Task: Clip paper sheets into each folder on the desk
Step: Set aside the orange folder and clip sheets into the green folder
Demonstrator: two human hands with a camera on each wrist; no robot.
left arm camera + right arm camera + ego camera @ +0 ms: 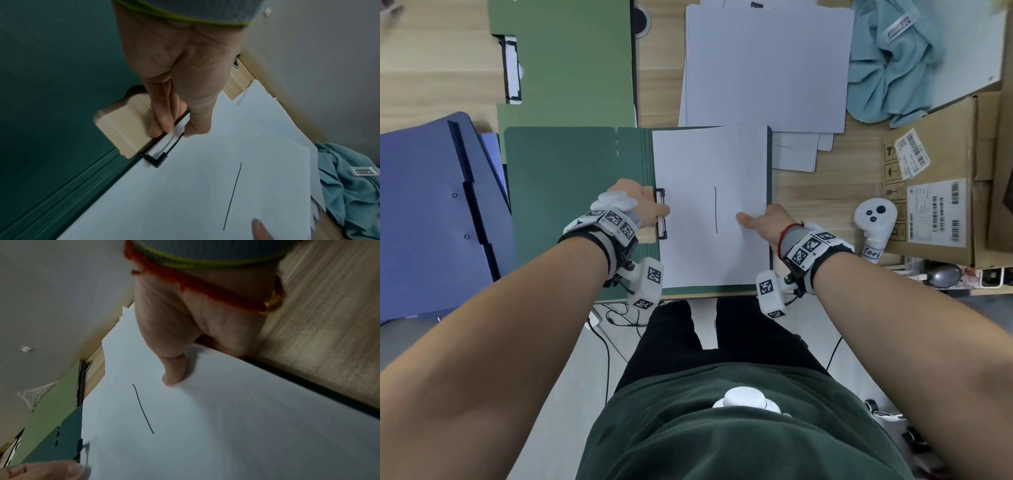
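A dark green folder (pixel 571 192) lies open at the desk's near edge. A white sheet (pixel 709 260) (pixel 205 186) (pixel 226 426) with one pen line lies on its right half. At the sheet's left edge, by the spine, sits a black clip (pixel 662 233) (pixel 158 159). My left hand (pixel 655 210) (pixel 176 129) pinches this clip between thumb and fingers. My right hand (pixel 760 217) (pixel 195 363) holds the sheet's right edge, thumb on top and fingers curled beneath, mostly hidden.
A light green folder (pixel 571 58) with its own clip (pixel 512 68) lies behind, and a blue folder (pixel 431 205) to the left. A stack of loose paper (pixel 767 61) sits at the back. To the right are a teal cloth (pixel 887 68), a cardboard box (pixel 941 192) and a white controller (pixel 875 219).
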